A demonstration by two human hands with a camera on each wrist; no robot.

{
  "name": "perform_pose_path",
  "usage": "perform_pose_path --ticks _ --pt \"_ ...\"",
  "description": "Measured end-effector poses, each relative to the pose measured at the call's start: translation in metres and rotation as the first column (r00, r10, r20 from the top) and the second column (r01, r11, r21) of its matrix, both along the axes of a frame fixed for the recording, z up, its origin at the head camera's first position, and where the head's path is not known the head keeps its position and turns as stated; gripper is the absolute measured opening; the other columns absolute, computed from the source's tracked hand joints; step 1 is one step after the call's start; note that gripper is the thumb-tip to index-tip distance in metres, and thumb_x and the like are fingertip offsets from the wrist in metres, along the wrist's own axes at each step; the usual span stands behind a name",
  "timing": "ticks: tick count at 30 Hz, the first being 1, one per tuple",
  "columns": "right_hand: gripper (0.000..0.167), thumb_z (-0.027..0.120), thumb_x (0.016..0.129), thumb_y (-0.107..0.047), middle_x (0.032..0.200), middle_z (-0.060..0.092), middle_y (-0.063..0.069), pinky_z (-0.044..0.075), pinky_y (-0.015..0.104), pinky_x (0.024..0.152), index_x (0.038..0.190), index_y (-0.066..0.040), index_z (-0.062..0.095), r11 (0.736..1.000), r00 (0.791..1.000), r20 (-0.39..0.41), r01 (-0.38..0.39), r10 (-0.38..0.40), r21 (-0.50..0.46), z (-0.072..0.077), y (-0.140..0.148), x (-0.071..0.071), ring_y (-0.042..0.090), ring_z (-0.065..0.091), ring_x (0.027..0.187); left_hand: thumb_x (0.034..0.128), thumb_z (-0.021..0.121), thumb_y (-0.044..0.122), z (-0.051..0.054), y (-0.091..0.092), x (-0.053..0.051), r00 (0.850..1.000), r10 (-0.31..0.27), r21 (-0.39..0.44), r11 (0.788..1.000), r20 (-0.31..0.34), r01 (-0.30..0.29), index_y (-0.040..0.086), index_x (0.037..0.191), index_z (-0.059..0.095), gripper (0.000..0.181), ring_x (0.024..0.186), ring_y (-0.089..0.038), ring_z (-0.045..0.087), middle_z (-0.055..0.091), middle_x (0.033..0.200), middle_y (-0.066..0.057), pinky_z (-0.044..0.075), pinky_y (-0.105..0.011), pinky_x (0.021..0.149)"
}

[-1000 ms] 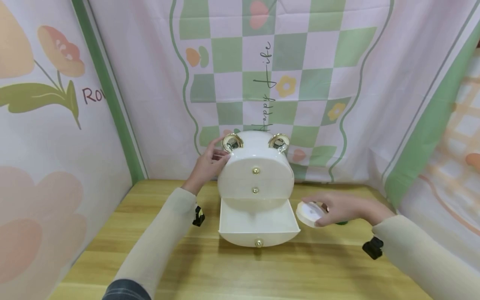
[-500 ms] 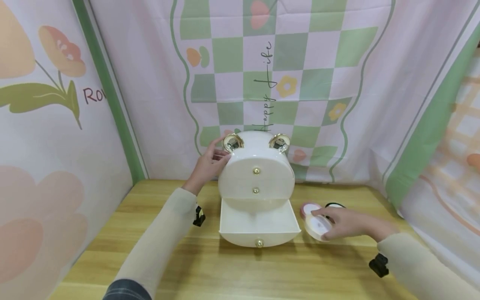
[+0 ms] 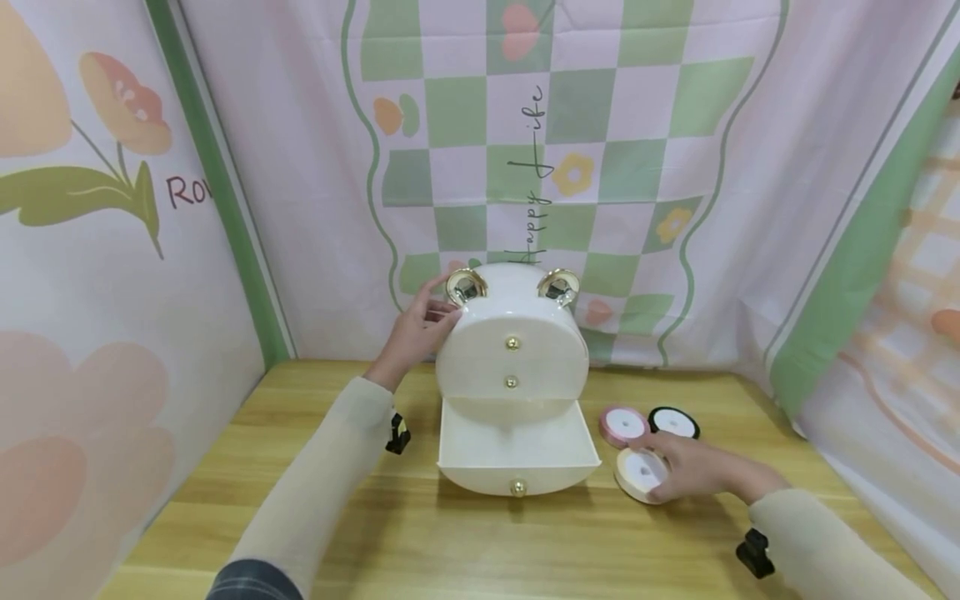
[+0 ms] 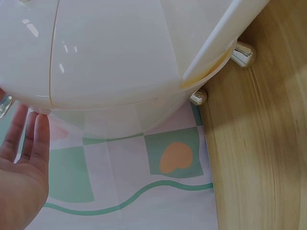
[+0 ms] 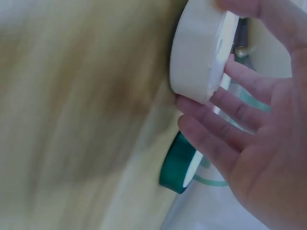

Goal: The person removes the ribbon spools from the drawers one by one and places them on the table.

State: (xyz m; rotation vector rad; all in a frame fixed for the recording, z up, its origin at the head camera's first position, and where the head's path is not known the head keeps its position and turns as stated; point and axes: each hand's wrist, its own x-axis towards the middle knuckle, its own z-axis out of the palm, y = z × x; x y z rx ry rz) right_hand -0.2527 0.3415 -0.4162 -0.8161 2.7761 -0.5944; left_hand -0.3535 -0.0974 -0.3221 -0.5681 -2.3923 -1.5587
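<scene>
A cream ribbon spool [image 3: 640, 473] with a white face is pinched between thumb and fingers of my right hand [image 3: 693, 468], low over the tabletop right of the drawer box. In the right wrist view, the thumb lies on one side of the spool [image 5: 196, 52] and fingertips touch the other. My left hand [image 3: 416, 333] rests against the upper left side of the white drawer box [image 3: 512, 362], beside a gold-rimmed ear. The left wrist view has its fairly straight fingers [image 4: 41, 139] touching the shell. The bottom drawer [image 3: 517, 433] is pulled out, with nothing visible inside.
Just behind the cream spool lie a pink ribbon spool [image 3: 624, 426] and a dark green one [image 3: 673, 422]. The wooden table [image 3: 465, 550] extends in front of the box. A printed cloth [image 3: 585, 167] hangs close behind it.
My right hand has moved slightly right and toward me, lowering the cream spool. The pink and dark green spools, earlier mostly covered, now show. The left hand and box stay put.
</scene>
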Motion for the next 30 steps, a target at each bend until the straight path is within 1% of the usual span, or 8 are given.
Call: perform_pose_path --ticks 5,9,14,16,21,25,27,30 --pt "0.080 0.088 0.072 -0.032 0.131 0.057 0.022 0.045 0.052 0.094 0.136 0.004 0.056 1.000 0.999 -0.032 -0.015 0.015 -0.006 -0.003 0.001 0.000 0.041 0.052 0.120 0.0989 0.065 0.035 0.000 0.000 0.000 1.000 -0.001 0.000 1.000 -0.002 0.001 0.052 0.151 0.032 0.064 0.106 -0.023 0.060 0.065 0.119 -0.002 0.055 -0.042 0.085" --pt "0.080 0.089 0.072 -0.031 0.129 0.057 0.024 0.044 0.055 0.094 0.135 0.005 0.056 1.000 0.999 -0.045 -0.028 0.028 -0.004 -0.004 0.000 0.000 0.043 0.052 0.118 0.0990 0.065 0.035 0.000 -0.001 0.001 1.000 -0.004 0.000 1.000 -0.001 0.004 0.051 0.151 0.032 0.064 0.106 -0.024 0.059 0.064 0.119 -0.002 0.055 -0.042 0.084" --pt "0.079 0.089 0.070 -0.031 0.128 0.057 0.025 0.044 0.056 0.093 0.133 0.004 0.057 1.000 0.998 -0.058 -0.030 0.030 0.005 -0.003 -0.001 0.001 0.042 0.053 0.116 0.0991 0.065 0.034 0.000 0.000 0.001 1.000 -0.002 -0.001 1.000 -0.009 0.002 0.044 0.153 0.033 0.064 0.105 -0.024 0.060 0.065 0.119 -0.003 0.055 -0.042 0.085" --pt "0.077 0.089 0.070 -0.031 0.126 0.058 0.024 0.045 0.056 0.092 0.132 0.002 0.059 1.000 0.998 -0.057 -0.024 0.025 0.005 -0.001 -0.001 0.001 0.041 0.054 0.114 0.0992 0.065 0.034 0.000 0.000 0.001 1.000 0.001 -0.001 1.000 -0.011 -0.001 0.042 0.154 0.033 0.064 0.105 -0.024 0.060 0.065 0.119 -0.003 0.054 -0.042 0.085" --pt "0.068 0.087 0.075 -0.033 0.125 0.057 0.024 0.048 0.057 0.087 0.131 -0.006 0.062 1.000 1.000 -0.017 0.002 -0.002 -0.012 0.005 0.001 0.001 0.038 0.058 0.106 0.0991 0.065 0.033 0.000 0.000 0.001 1.000 0.006 -0.002 1.000 -0.008 -0.006 0.044 0.153 0.033 0.064 0.106 -0.024 0.060 0.064 0.119 -0.003 0.054 -0.042 0.086" --pt "0.061 0.084 0.080 -0.032 0.123 0.055 0.025 0.051 0.057 0.084 0.130 -0.004 0.061 0.999 1.000 0.024 -0.002 0.003 -0.046 0.011 0.001 0.001 0.043 0.060 0.103 0.0992 0.065 0.033 0.001 0.000 0.001 1.000 0.006 -0.005 1.000 -0.008 -0.006 0.044 0.153 0.033 0.064 0.106 -0.024 0.060 0.064 0.119 -0.003 0.054 -0.043 0.087" --pt "0.058 0.083 0.082 -0.031 0.121 0.056 0.022 0.052 0.057 0.084 0.127 -0.002 0.061 0.998 1.000 0.009 -0.019 0.019 -0.061 0.014 0.000 0.001 0.045 0.060 0.103 0.0994 0.065 0.033 0.001 0.000 0.001 1.000 0.005 -0.010 1.000 -0.010 -0.006 0.041 0.154 0.032 0.064 0.106 -0.024 0.060 0.063 0.119 -0.004 0.054 -0.042 0.086" --pt "0.051 0.081 0.085 -0.030 0.116 0.060 0.017 0.054 0.053 0.083 0.122 0.000 0.061 0.996 0.996 -0.063 -0.071 0.067 -0.062 0.018 -0.002 0.002 0.043 0.061 0.103 0.0993 0.065 0.033 0.001 0.000 0.001 1.000 0.008 -0.013 1.000 -0.008 -0.008 0.041 0.154 0.032 0.064 0.105 -0.024 0.060 0.063 0.119 -0.003 0.054 -0.042 0.086"
